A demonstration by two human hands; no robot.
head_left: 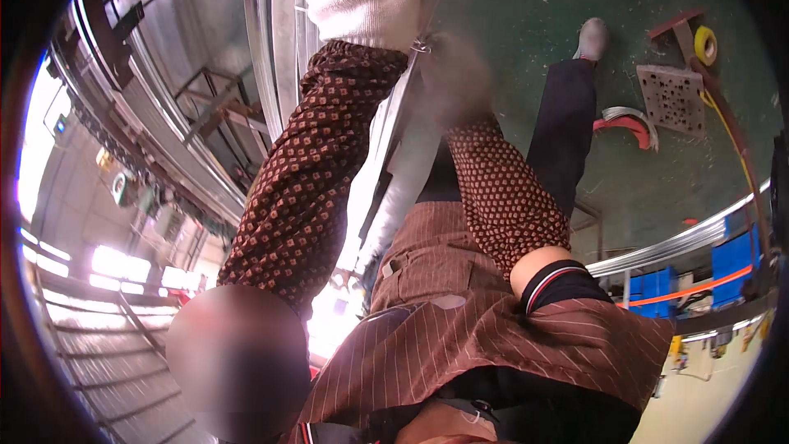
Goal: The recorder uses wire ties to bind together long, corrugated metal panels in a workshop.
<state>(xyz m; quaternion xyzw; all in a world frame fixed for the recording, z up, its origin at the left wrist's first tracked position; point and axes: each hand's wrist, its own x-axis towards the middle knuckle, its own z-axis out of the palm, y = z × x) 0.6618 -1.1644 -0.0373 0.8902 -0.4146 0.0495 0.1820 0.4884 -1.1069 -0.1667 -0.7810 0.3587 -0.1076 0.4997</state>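
My left hand [357, 0], in a white knitted glove, reaches to the top edge over long, pale metal profiles [265, 49]. It lies on or just above them; contact is unclear. Its fingers look stretched out and slightly apart, with their tips cut off by the picture edge. To its right, my right hand [454, 78] is a grey blur beside the same metal lengths. Neither its fingers nor anything in them can be made out. Both forearms wear dark patterned sleeve covers [316, 156]. A small shiny metal bit [421, 45] sits near the left wrist.
On the green floor [526, 0] at right are a grey block with holes [672, 99], a yellow roll [705, 45] and a red curved piece [625, 126]. Blue bins [655, 284] stand farther right. My shoe [592, 37] is beside the metal. Metal frames [218, 103] fill the left.
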